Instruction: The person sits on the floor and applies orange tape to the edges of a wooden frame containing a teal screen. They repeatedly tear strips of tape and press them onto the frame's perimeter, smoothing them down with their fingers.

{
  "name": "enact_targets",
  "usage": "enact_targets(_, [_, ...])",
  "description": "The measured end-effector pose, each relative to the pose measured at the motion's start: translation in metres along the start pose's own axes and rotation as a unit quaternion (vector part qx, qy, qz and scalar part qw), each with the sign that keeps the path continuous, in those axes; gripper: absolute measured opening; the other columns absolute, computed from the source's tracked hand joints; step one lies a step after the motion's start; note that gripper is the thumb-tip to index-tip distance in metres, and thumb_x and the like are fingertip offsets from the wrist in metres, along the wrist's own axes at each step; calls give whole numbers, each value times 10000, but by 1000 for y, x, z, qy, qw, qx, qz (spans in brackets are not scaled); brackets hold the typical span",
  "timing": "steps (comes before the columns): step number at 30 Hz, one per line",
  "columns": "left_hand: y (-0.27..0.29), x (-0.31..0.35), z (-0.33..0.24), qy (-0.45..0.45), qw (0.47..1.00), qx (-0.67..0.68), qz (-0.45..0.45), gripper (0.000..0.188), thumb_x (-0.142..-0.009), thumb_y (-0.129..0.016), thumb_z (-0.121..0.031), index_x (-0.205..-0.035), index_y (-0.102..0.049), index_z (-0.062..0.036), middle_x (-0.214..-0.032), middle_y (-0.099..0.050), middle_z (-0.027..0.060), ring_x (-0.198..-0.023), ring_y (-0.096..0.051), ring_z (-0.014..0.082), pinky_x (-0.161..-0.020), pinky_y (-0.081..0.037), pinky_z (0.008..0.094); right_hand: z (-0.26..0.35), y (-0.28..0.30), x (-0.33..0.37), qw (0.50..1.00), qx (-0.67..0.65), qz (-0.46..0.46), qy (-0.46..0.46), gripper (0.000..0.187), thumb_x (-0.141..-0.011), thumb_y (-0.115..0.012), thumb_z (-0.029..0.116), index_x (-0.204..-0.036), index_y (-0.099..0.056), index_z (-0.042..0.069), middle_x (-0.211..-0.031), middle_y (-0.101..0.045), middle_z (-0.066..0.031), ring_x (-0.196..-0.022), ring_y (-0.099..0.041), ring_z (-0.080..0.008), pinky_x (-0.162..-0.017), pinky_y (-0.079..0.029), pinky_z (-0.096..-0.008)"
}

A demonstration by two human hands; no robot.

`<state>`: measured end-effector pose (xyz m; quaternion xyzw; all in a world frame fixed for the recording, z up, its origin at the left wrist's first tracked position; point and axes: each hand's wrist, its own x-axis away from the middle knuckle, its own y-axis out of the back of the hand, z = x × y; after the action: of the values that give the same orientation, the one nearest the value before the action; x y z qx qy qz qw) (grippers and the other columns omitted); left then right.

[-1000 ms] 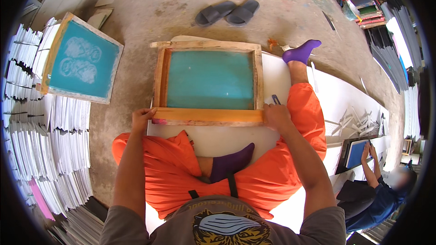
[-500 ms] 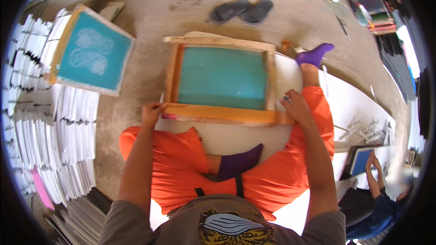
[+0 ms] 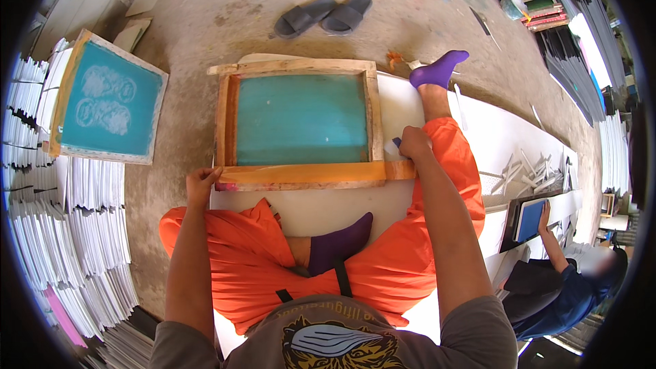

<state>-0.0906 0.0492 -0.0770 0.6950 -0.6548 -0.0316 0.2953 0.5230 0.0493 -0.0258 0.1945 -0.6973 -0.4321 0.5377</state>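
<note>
A wooden screen-printing frame (image 3: 372,106) with teal mesh (image 3: 301,119) lies flat in front of my crossed legs. A strip of brown tape (image 3: 301,172) runs along its near rail and sticks out past the right corner. My left hand (image 3: 202,184) pinches the tape's left end at the near-left corner. Beyond the right corner, my right hand (image 3: 415,143) is closed around a small blue and white thing (image 3: 395,143), its kind partly hidden by the fingers. The tape's right end reaches below that hand; whether the hand also grips it is unclear.
Another teal screen (image 3: 109,99) with pale print shapes leans on paper stacks (image 3: 75,232) at the left. Dark slippers (image 3: 324,15) lie on the floor ahead. A white board (image 3: 502,137) with scraps extends right, where a co-worker (image 3: 567,287) handles a blue panel (image 3: 529,221).
The whole view has shifted, so the scene appears further left. My right hand has turned palm-down beside the frame's right corner. My left hand stays at the near-left corner.
</note>
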Motion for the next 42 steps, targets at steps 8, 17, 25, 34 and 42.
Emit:
enact_targets(8, [-6, 10, -17, 6, 1000, 15, -15, 301, -930, -871, -226, -968, -792, 61, -829, -755, 56, -740, -645, 104, -693, -501, 259, -5, -2, 16, 942, -234, -233, 61, 281, -1034, -658, 208, -1257, -559, 69, -981, -749, -218, -904, -768, -399, -716, -596, -533])
enact_targets(17, [-4, -3, 8, 34, 998, 48, 4, 326, -929, -874, -244, -978, -787, 67, -821, -742, 45, -735, -640, 103, -692, -499, 259, 9, -2, 129, 748, -662, 15, 36, 346, -1088, -567, 134, -1432, -558, 98, -816, -660, -102, -577, -641, -130, -497, -517, -332])
enact_targets(25, [-3, 2, -4, 19, 999, 27, -11, 330, -931, -875, -234, -1022, -785, 70, -855, -753, 52, -761, -654, 109, -720, -511, 259, 13, -77, 144, 899, -395, -162, 101, 474, -1011, -584, 66, -1485, -572, 58, -920, -721, -165, -655, -705, -272, -619, -582, -403])
enact_targets(34, [-3, 3, -4, 14, 1000, -4, -6, 362, -942, -858, -251, -1069, -785, 81, -908, -777, 88, -809, -696, 132, -760, -546, 277, 32, -70, 150, 937, -295, -169, 79, 453, -960, -575, 0, -1410, -622, -9, -1149, -707, -343, -1059, -699, -514, -928, -570, -557])
enact_targets(42, [-1, 3, -3, 7, 1000, 9, -7, 323, -944, -859, -239, -1031, -791, 65, -854, -758, 52, -760, -664, 104, -711, -518, 257, 39, -71, 143, 936, -292, -180, 85, 438, -966, -566, -5, -1399, -630, -9, -1250, -703, -307, -1102, -690, -507, -967, -555, -559])
